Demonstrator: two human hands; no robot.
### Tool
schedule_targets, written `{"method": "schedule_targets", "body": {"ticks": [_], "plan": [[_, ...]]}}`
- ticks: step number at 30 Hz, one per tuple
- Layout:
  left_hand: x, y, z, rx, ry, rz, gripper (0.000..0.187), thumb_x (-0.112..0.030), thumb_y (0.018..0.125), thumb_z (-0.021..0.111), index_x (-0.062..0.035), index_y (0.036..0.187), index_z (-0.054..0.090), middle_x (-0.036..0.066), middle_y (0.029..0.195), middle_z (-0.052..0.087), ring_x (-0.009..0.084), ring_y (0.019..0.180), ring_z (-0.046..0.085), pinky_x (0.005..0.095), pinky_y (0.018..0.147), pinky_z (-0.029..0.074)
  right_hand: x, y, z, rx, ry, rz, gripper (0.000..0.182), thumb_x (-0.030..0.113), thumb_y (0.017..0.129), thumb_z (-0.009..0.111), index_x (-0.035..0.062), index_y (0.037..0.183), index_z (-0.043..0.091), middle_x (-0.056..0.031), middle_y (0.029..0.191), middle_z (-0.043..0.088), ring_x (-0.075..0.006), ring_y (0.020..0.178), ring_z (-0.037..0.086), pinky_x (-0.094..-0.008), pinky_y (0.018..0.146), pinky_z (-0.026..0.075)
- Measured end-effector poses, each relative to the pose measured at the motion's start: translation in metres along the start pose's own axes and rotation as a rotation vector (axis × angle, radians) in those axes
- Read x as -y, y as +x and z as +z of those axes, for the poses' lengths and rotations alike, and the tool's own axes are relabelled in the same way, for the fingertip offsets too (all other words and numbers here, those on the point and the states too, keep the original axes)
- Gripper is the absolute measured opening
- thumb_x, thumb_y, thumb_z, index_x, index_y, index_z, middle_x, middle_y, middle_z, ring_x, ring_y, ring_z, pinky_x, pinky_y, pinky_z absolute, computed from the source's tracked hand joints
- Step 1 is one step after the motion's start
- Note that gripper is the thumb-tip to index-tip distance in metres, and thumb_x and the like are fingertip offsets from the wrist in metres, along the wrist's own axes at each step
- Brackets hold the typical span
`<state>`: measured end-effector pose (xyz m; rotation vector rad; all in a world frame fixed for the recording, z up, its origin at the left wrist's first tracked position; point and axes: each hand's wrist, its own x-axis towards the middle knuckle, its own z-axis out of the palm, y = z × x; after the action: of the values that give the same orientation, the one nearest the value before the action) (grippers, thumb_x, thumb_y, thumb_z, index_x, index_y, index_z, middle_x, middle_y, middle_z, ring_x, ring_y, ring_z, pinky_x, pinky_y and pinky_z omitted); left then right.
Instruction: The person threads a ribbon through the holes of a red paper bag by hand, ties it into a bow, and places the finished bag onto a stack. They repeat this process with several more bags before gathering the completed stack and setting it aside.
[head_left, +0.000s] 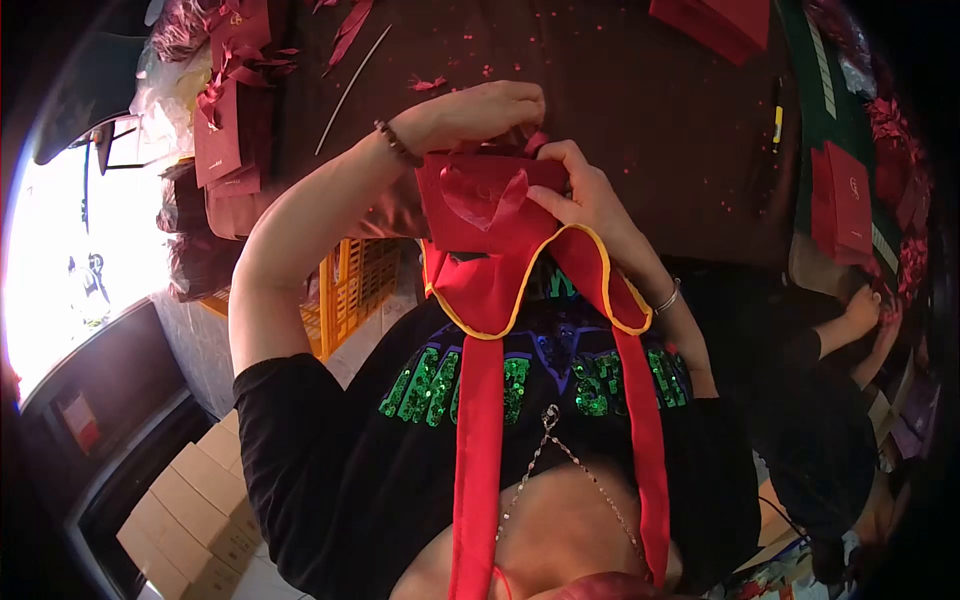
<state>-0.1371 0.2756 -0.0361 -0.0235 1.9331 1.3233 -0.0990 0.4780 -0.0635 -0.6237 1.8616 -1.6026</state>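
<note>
A dark red paper gift bag is held up in front of my chest. On its front lies a shiny red piece, roughly heart-shaped. My right hand grips the bag's right side, thumb on the front and fingers behind the upper edge. Above the bag's top, my left hand has its fingers pinched together at a dark red ribbon; its fingertips are partly hidden. Just below the bag hangs the red apron with yellow trim that I wear.
The brown-covered table carries scattered red bits, a thin pale strip and a yellow-black pen-like tool. Red bags with ribbons stand left, another bag right. An orange crate sits below. A co-worker's hand shows at right.
</note>
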Motion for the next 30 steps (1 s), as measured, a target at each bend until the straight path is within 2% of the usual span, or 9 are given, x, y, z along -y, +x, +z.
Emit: {"method": "schedule_targets", "body": {"ticks": [2,7,17,19,20,22,25,27,30], "plan": [[0.002,0.007,-0.003,-0.010,-0.063,0.203,0.014,-0.016,0.088,0.045,-0.0055,0.088,0.054,0.000,0.076,0.051,0.0081,0.060,0.045,0.0224,0.050,0.037,-0.001,0.003,0.001,0.017,-0.014,-0.020,0.027,0.010,0.084,0.060,0.0034,0.106,0.046,-0.0063,0.085,0.059,-0.0089,0.072,0.054,-0.0246,0.062,0.045],[-0.022,0.016,-0.010,-0.492,-0.369,0.181,0.017,-0.016,0.088,0.047,-0.0043,0.085,0.058,0.003,0.065,0.049,0.0104,0.049,0.041,0.0246,0.044,0.035,0.003,-0.001,-0.001,0.019,0.004,0.039,0.031,0.009,0.083,0.062,0.0039,0.108,0.044,-0.0053,0.085,0.058,-0.0089,0.072,0.053,-0.0248,0.063,0.045],[-0.006,0.008,-0.038,-0.575,-0.767,0.427,0.024,-0.017,0.090,0.052,-0.0036,0.109,0.053,0.009,0.091,0.058,0.0170,0.074,0.057,0.0277,0.063,0.048,0.004,-0.003,-0.015,-0.086,0.272,0.155,0.036,-0.001,0.080,0.064,0.0077,0.107,0.041,-0.0020,0.088,0.057,-0.0075,0.075,0.056,-0.0208,0.062,0.046],[-0.004,-0.006,-0.023,-0.607,-0.678,0.288,0.037,-0.016,0.091,0.052,-0.0063,0.126,0.042,0.009,0.113,0.054,0.0201,0.096,0.057,0.0338,0.085,0.046,-0.009,0.004,-0.016,-0.094,0.549,0.041,0.044,-0.007,0.079,0.061,0.0089,0.113,0.038,-0.0057,0.097,0.057,-0.0125,0.086,0.059,-0.0242,0.071,0.050],[-0.007,-0.026,-0.012,-0.534,0.224,0.461,0.045,-0.016,0.091,0.051,-0.0064,0.132,0.036,0.011,0.122,0.050,0.0217,0.104,0.055,0.0368,0.090,0.046,-0.008,0.006,-0.018,-0.125,0.612,-0.057,0.046,-0.008,0.079,0.060,0.0096,0.114,0.036,-0.0084,0.105,0.055,-0.0149,0.093,0.057,-0.0262,0.077,0.050],[0.024,-0.030,0.042,0.020,-1.229,0.627,0.047,-0.018,0.092,0.050,-0.0066,0.135,0.035,0.012,0.129,0.045,0.0228,0.110,0.053,0.0375,0.094,0.045,-0.008,0.016,-0.020,-0.140,0.675,-0.210,0.045,-0.007,0.080,0.060,0.0111,0.116,0.039,-0.0106,0.122,0.047,-0.0177,0.108,0.052,-0.0299,0.090,0.045],[0.043,-0.019,0.049,0.319,-1.473,0.384,0.051,-0.023,0.092,0.050,-0.0078,0.137,0.034,0.012,0.131,0.045,0.0234,0.114,0.051,0.0374,0.096,0.044,-0.002,0.030,-0.014,-0.329,0.353,-0.316,0.040,-0.003,0.082,0.060,0.0103,0.115,0.043,-0.0076,0.123,0.048,-0.0173,0.110,0.051,-0.0275,0.090,0.043],[0.024,-0.017,0.053,0.197,-1.154,0.623,0.045,-0.027,0.093,0.050,-0.0064,0.131,0.041,0.008,0.123,0.051,0.0201,0.107,0.054,0.0332,0.092,0.046,0.009,0.031,-0.017,-0.468,0.074,-0.322,0.029,0.001,0.083,0.061,0.0081,0.107,0.047,-0.0061,0.114,0.051,-0.0149,0.102,0.052,-0.0253,0.086,0.044],[-0.007,-0.006,0.042,-0.571,-1.085,0.210,0.042,-0.030,0.090,0.056,-0.0034,0.120,0.043,0.004,0.093,0.050,0.0122,0.082,0.049,0.0264,0.077,0.044,-0.003,0.027,-0.031,-0.708,0.028,-0.267,0.017,0.007,0.086,0.059,0.0053,0.101,0.052,-0.0043,0.100,0.055,-0.0112,0.090,0.054,-0.0212,0.077,0.042]]}}
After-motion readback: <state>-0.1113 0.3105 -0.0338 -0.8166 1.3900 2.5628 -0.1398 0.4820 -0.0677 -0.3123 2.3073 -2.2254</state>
